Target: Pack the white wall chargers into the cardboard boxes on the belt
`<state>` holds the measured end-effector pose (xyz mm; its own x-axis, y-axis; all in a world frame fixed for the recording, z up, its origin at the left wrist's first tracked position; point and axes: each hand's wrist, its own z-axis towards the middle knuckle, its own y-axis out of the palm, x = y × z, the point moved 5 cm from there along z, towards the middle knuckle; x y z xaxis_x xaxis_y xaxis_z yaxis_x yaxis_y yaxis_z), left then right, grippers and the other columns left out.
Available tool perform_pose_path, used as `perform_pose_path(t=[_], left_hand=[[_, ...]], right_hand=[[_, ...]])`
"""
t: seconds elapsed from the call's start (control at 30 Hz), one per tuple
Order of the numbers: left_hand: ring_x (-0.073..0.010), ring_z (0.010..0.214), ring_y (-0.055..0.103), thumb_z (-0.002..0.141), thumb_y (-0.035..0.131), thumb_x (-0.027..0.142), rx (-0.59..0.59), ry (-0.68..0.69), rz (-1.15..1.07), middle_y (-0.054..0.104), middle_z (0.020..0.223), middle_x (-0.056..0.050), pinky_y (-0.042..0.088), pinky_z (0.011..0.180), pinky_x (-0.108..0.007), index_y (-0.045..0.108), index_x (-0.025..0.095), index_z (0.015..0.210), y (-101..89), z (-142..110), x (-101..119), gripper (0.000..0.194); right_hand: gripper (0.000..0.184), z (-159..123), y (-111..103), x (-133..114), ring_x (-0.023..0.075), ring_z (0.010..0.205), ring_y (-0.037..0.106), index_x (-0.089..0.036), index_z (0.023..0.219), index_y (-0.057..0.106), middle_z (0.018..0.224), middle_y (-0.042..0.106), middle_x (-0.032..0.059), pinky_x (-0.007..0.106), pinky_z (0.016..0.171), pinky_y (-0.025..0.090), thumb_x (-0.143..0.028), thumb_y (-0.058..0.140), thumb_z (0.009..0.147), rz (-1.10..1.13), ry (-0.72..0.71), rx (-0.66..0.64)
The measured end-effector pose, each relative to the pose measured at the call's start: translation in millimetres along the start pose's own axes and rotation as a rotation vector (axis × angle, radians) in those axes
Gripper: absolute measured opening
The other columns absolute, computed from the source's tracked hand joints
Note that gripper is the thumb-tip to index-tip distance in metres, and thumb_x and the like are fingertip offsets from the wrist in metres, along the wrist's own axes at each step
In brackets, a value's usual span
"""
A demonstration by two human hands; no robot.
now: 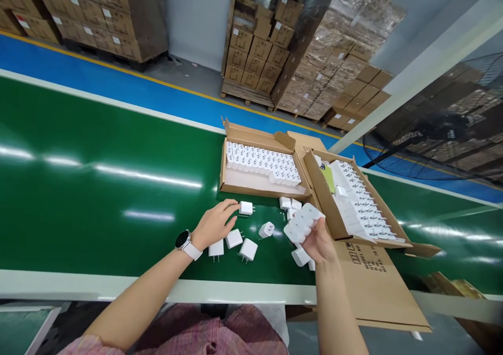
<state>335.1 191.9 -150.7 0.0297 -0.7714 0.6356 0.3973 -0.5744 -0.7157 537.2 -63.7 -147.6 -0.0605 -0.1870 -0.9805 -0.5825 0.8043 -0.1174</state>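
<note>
My left hand (215, 223) is over the green belt, thumb and fingers apart. Its fingertips are at the left end of a white plug charger (245, 208) lying on its side; whether they press on it I cannot tell. My right hand (320, 244) grips a row of several white chargers (303, 223) side by side, raised above the belt. Between and below the hands lie loose chargers, among them one standing prongs up (266, 230) and one near my left wrist (216, 247). More loose chargers (301, 256) sit partly hidden beneath my right hand.
Beyond the hands stands an open carton (261, 189) with rows of white chargers. To the right, a second carton (323, 200) holds more chargers and a yellow-green item (327, 178). Flattened cardboard (377, 292) lies under it. A post (393, 101) and a fan (436, 130) stand behind.
</note>
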Motion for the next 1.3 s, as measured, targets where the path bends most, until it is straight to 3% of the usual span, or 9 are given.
perform_pose_path(t=[0.13,0.27,0.4,0.57,0.7,0.83,0.93,1.17,1.3], left_hand=[[-0.0266,0.124,0.067,0.103,0.046,0.022,-0.007,-0.025,0.031,0.063,0.139,-0.01,0.062,0.098,-0.041,0.06,0.024,0.137,2.7,1,-3,0.037],[-0.0264,0.123,0.068,0.102,0.048,0.021,-0.011,-0.042,0.03,0.063,0.139,-0.009,0.062,0.098,-0.04,0.061,0.025,0.136,4.0,2,-7,0.037],[-0.0259,0.121,0.068,0.101,0.049,0.021,-0.01,-0.069,0.042,0.064,0.138,-0.009,0.062,0.099,-0.04,0.063,0.024,0.133,5.9,1,-14,0.035],[-0.0262,0.118,0.07,0.1,0.05,0.021,-0.023,-0.084,0.04,0.064,0.138,-0.009,0.062,0.097,-0.04,0.064,0.024,0.13,11.2,0,-16,0.033],[-0.0263,0.117,0.07,0.1,0.05,0.021,-0.046,-0.087,0.038,0.063,0.139,-0.009,0.062,0.097,-0.04,0.064,0.024,0.129,15.3,-1,-15,0.032],[-0.0262,0.119,0.069,0.1,0.05,0.021,-0.045,-0.099,0.034,0.063,0.139,-0.009,0.061,0.098,-0.04,0.063,0.025,0.132,15.9,-1,-17,0.034],[-0.0269,0.12,0.069,0.101,0.049,0.021,-0.044,-0.107,0.038,0.062,0.141,-0.01,0.061,0.098,-0.041,0.063,0.023,0.131,14.8,0,-17,0.033],[-0.0271,0.118,0.07,0.104,0.047,0.024,-0.078,-0.106,0.047,0.063,0.14,-0.011,0.061,0.096,-0.041,0.065,0.02,0.126,17.2,0,-22,0.029],[-0.0268,0.118,0.069,0.105,0.048,0.032,-0.072,-0.086,0.022,0.064,0.137,-0.009,0.06,0.097,-0.039,0.065,0.023,0.127,20.9,-1,-23,0.03]], right_hand=[[0.081,55,1,-52,0.0302,0.113,0.067,-0.029,0.145,0.05,0.128,0.068,0.0117,0.048,0.094,0.057,-0.085,0.053,0.086,-0.192,-0.325,0.185],[0.072,119,50,-86,0.0314,0.123,0.062,-0.024,0.143,0.054,0.138,0.065,0.0132,0.046,0.104,0.052,-0.072,0.061,0.09,-0.73,-0.465,-0.01],[0.055,162,110,-75,0.0296,0.127,0.06,-0.025,0.143,0.058,0.143,0.063,0.0121,0.04,0.103,0.05,-0.056,0.06,0.098,-1.225,-0.463,-0.255],[0.052,187,139,-52,0.0309,0.122,0.059,-0.029,0.144,0.058,0.137,0.062,0.0129,0.039,0.095,0.051,-0.052,0.063,0.098,-1.436,-0.431,-0.256],[0.055,192,128,-43,0.0342,0.125,0.052,-0.033,0.145,0.055,0.139,0.057,0.0146,0.041,0.089,0.053,-0.051,0.068,0.095,-1.484,-0.411,-0.186],[0.067,191,92,-42,0.0355,0.124,0.05,-0.026,0.146,0.052,0.139,0.052,0.0168,0.043,0.092,0.051,-0.046,0.076,0.087,-1.49,-0.414,-0.056],[0.053,189,70,-40,0.0338,0.121,0.052,-0.023,0.134,0.06,0.134,0.055,0.0158,0.042,0.094,0.048,-0.031,0.076,0.085,-1.48,-0.413,-0.018],[0.033,184,68,-41,0.0362,0.119,0.052,-0.017,0.124,0.062,0.126,0.057,0.0199,0.047,0.094,0.046,-0.029,0.062,0.093,-1.396,-0.409,0.136],[0.032,149,58,-34,0.0301,0.108,0.059,-0.017,0.122,0.063,0.116,0.062,0.0151,0.042,0.091,0.05,-0.023,0.051,0.093,-1.326,-0.448,0.101]])
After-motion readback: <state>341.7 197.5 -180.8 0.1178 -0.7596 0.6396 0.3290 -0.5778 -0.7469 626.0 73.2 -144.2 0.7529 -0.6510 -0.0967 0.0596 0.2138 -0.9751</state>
